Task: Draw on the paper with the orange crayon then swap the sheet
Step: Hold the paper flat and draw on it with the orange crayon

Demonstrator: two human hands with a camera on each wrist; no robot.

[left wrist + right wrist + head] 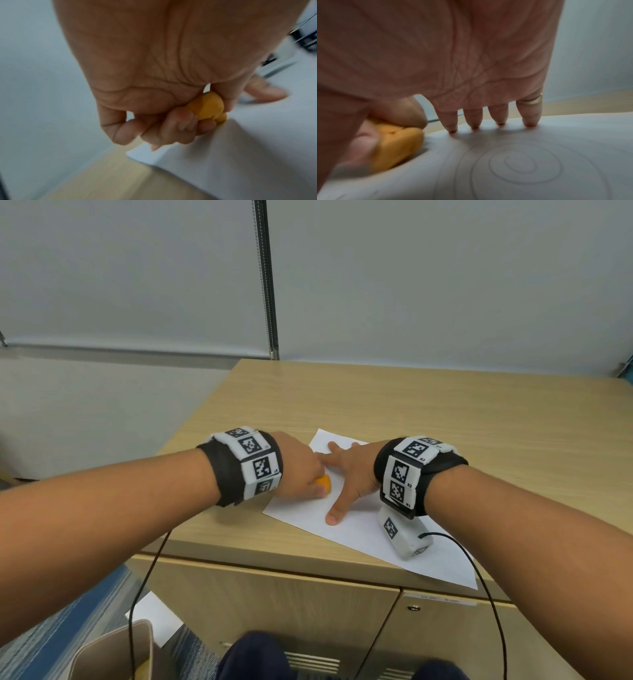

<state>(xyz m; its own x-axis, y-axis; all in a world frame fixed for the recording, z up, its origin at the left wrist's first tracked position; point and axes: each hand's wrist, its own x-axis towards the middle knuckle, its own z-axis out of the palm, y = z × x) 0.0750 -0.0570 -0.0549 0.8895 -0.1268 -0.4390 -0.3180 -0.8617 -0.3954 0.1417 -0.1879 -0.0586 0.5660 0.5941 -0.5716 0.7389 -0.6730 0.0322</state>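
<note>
Fingers [181, 125] of the left hand [301, 470] are curled tight round the orange crayon [323, 482], so it sits deep in the fist with only a stubby end poking out. I think it is held this way because the crayon is short and fat, and a fist gives a firm push down. The crayon is at the left side of the paper [370, 535], down on the sheet or just above it; I cannot tell which.

Over on the other side, the right hand [349, 474] lies flat with its fingers [452, 121] straight and spread, the tips pressing on the paper. It grips nothing. My guess is that it is there to keep the sheet from sliding on the surface [445, 419] while the crayon rubs across it.

From the head view you see both arms, the whole sheet near the front edge of the surface, and a white sheet [154, 614] down on the floor. No marks show on the paper from there.

Only the right wrist view shows thin round lines [518, 165] on the sheet, like a swirl, under the palm. It also shows a ring [530, 101] on one finger. Looking from the left wrist, you see how the curled fingers wrap the crayon, but it is blurry.
</note>
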